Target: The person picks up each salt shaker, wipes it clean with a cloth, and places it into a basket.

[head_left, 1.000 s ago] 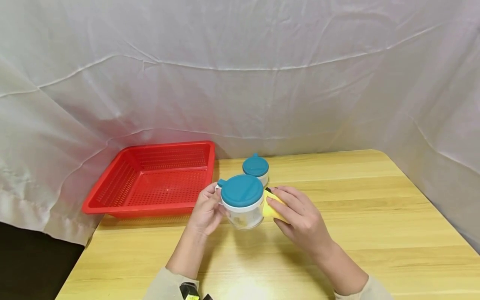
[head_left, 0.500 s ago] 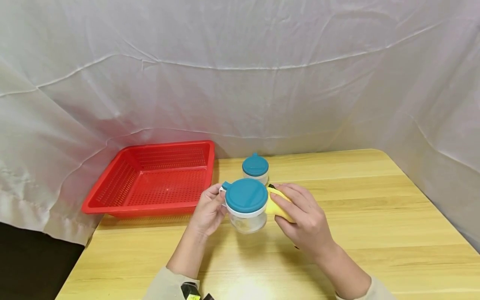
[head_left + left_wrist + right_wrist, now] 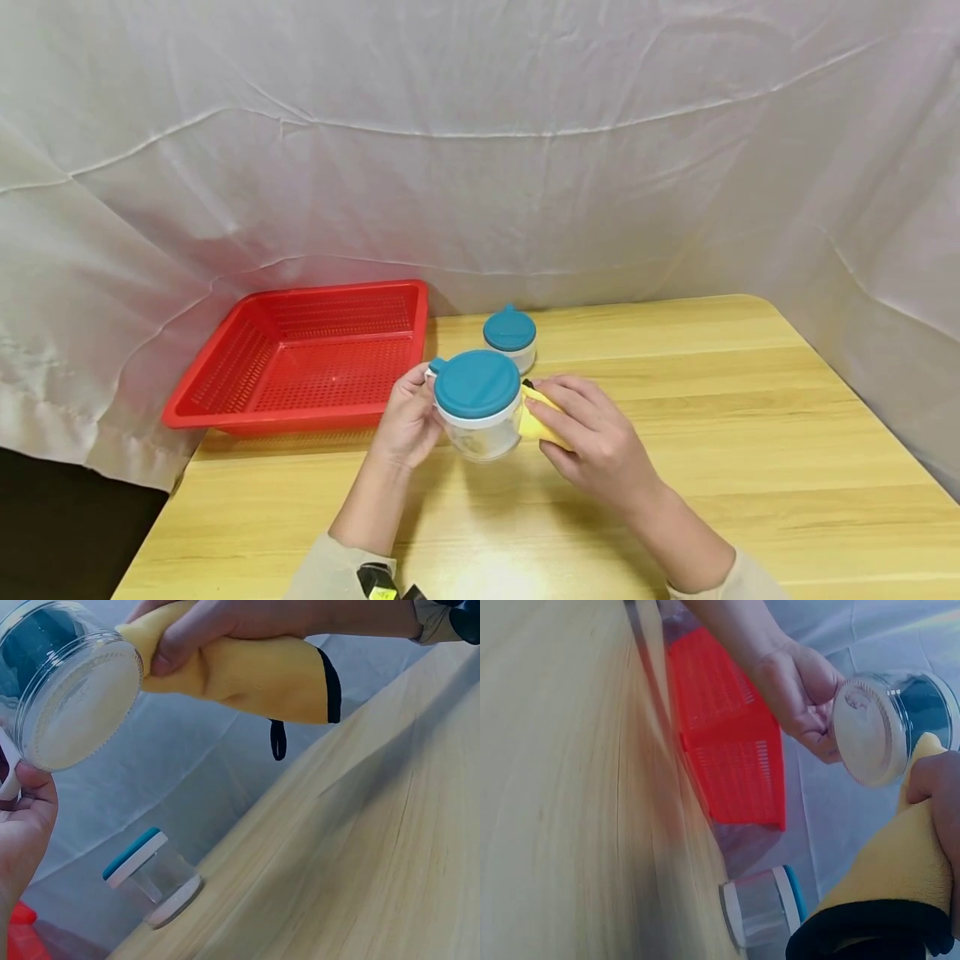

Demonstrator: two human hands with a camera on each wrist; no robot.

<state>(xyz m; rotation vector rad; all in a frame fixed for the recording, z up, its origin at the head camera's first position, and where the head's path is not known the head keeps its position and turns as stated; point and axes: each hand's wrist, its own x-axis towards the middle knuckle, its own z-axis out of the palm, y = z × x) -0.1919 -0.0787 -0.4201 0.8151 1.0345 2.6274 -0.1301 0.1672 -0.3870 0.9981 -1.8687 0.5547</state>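
My left hand (image 3: 408, 421) grips the white handle of a clear jar (image 3: 480, 439) with a teal lid (image 3: 477, 383). The jar is held up off the table, and its round base (image 3: 86, 712) shows in the left wrist view. In my right hand (image 3: 597, 437) is a bunched yellow cloth (image 3: 538, 419) with black edging, pressed against the jar's right side. The cloth hangs down with a black loop (image 3: 278, 740) at its hem in the left wrist view. A second, smaller-looking jar (image 3: 510, 333) with a teal lid stands upright on the table behind the held one.
A red perforated plastic basket (image 3: 296, 414) sits at the table's back left. The wooden table (image 3: 750, 433) extends to the right and front. Pale grey fabric (image 3: 480, 200) hangs behind and at both sides.
The held jar and the cloth shift slightly right and toward me, then back left and up. Both hands keep their holds. The standing jar and the basket stay put.
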